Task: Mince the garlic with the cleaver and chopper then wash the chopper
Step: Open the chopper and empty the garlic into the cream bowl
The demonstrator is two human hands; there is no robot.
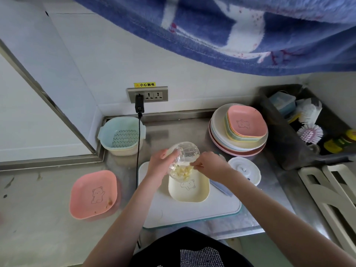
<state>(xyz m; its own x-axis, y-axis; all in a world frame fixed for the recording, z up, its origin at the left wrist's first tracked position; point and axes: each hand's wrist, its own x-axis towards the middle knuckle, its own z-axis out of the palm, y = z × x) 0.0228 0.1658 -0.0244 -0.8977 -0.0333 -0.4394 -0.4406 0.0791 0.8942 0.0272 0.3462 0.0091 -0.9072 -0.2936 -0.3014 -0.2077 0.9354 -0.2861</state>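
Note:
My left hand (160,163) holds the clear chopper bowl (185,155) tilted on its side over a cream dish (189,191) that stands on the white cutting board (192,211). Chopped garlic (183,171) lies at the bowl's lower lip. My right hand (209,164) has its fingertips at the bowl's mouth, pinched by the garlic. The chopper's white lid (244,169) lies on the steel counter to the right. The cleaver's blade (221,186) shows partly under my right forearm on the board's right edge.
A pink dish (93,194) sits to the left. A blue colander basket (121,135) stands at the back left, with a black cable (138,149) running down from the wall socket (147,94). Stacked plates (238,130) are at the back right. A dark tray with brushes (308,128) is far right.

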